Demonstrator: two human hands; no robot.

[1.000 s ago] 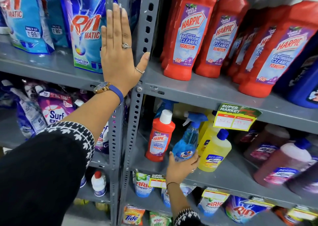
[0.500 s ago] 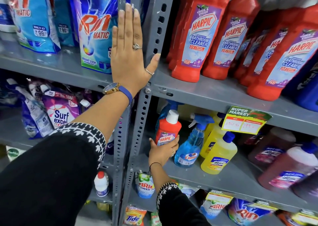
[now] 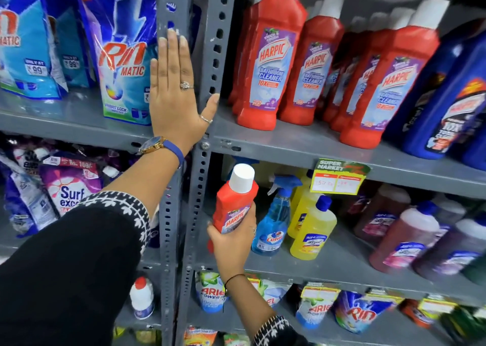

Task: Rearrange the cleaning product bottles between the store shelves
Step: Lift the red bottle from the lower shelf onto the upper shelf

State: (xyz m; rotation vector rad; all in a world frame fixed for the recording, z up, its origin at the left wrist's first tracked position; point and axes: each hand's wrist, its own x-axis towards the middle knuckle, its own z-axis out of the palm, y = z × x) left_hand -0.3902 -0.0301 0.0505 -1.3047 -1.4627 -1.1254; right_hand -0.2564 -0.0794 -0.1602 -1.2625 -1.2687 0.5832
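The right hand (image 3: 232,243) grips 1 small red Harpic bottle (image 3: 234,206), fingers wrapped round its lower body, lifted and tilted in front of the middle shelf (image 3: 342,264). Behind it stand 1 blue spray bottle (image 3: 273,222) and 2 yellow bottles (image 3: 313,236). The left hand (image 3: 176,95) lies flat, fingers straight, against the upright post (image 3: 171,214), holding nothing. Above stand at least 4 large red Harpic bottles (image 3: 265,64).

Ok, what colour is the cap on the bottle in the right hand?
White, on the red bottle; clearest in the head view.
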